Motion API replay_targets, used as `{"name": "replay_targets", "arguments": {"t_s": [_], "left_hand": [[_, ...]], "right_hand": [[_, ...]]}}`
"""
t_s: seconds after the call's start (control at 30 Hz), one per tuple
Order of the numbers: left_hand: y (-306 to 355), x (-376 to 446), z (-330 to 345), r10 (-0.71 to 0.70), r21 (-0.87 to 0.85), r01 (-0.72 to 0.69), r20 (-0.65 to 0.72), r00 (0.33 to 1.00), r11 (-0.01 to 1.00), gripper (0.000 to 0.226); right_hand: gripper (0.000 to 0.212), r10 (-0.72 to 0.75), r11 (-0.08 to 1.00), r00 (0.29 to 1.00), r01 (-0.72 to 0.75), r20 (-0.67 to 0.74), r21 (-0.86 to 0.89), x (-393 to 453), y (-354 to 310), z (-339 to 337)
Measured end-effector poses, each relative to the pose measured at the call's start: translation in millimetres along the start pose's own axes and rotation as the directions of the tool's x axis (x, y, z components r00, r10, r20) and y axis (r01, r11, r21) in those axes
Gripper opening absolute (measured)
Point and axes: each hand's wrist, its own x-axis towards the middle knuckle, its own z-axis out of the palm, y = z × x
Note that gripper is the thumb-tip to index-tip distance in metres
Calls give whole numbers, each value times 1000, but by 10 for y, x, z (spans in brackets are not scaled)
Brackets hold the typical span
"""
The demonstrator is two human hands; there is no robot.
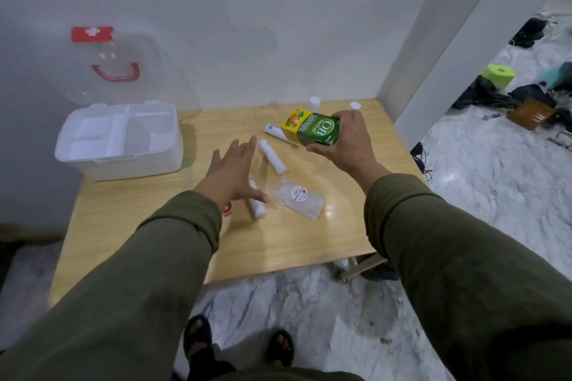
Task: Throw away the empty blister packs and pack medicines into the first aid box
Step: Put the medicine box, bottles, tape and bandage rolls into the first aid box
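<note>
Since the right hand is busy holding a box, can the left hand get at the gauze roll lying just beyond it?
Probably yes. The left hand is open and empty, its fingertips close beside the gauze roll, with nothing between them on the table.

The left hand (235, 172) hides most of a red-and-white roll (227, 206); the pouch (298, 198) label is unreadable.

The right hand (343, 145) grips a green medicine carton (317, 133) above the wooden table (154, 226), with a yellow carton (292, 122) just behind it. The left hand (233, 173) hovers with fingers spread over a gauze roll (257, 202). The first aid box (119, 141) stands open at the table's left, its clear lid (123, 71) upright.
</note>
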Motion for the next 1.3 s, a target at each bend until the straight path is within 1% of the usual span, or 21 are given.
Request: {"name": "replay_targets", "arguments": {"t_s": [0.13, 0.2, 0.3, 0.4, 0.5, 0.67, 0.73, 0.83, 0.93, 1.0, 1.07, 1.2, 1.27, 1.3], "left_hand": [[-457, -128, -316, -90, -57, 86, -83, 992, 995, 134], [-753, -201, -445, -129, -58, 122, -123, 984, 991, 133], [-1219, -287, -596, -189, -67, 181, -146, 971, 981, 135], [-1664, -349, -678, -219, -87, 208, -138, 966, 974, 136], [-2043, -387, -710, -214, -85, 207, -86, 973, 975, 138], [-2516, -372, -739, -184, -55, 183, -5, 983, 981, 141], [-2642, -364, -744, -153, -53, 154, 15, 988, 987, 142], [-2763, -344, -709, -123, -48, 126, 54, 991, 991, 142], [-2846, -311, -632, -111, -40, 115, 92, 990, 993, 143], [-2872, -310, -572, -106, -36, 111, 114, 988, 993, 144], [-2880, -315, -519, -102, 5, 102, 117, 988, 995, 143], [-2890, -309, -474, -94, 60, 89, 97, 991, 994, 142], [-2894, -308, -462, -90, 69, 84, 90, 992, 994, 142], [-2896, -307, -459, -87, 75, 81, 88, 992, 994, 142]], "right_hand": [[83, -53, 998, 999, 52, 4, 46, 124, -462, 120], [85, -81, 995, 997, 79, 16, 60, 188, -725, 205], [88, -117, 990, 992, 113, 46, 85, 294, -1130, 361], [89, -146, 986, 986, 138, 85, 98, 396, -1503, 551], [89, -166, 983, 979, 154, 120, 101, 475, -1817, 757], [91, -204, 979, 954, 203, 219, 28, 590, -2187, 1060], [91, -220, 972, 940, 233, 261, -18, 641, -2286, 1151], [90, -228, 949, 920, 283, 320, -138, 693, -2394, 1260], [90, -221, 921, 920, 306, 323, -241, 703, -2476, 1382], [93, -198, 929, 928, 280, 314, -243, 705, -2524, 1477], [94, -181, 931, 935, 263, 306, -254, 713, -2577, 1553], [92, -177, 907, 932, 279, 316, -317, 730, -2646, 1656], [89, -163, 922, 927, 265, 339, -283, 732, -2665, 1700], [88, -148, 944, 922, 240, 357, -227, 736, -2677, 1719]]}}
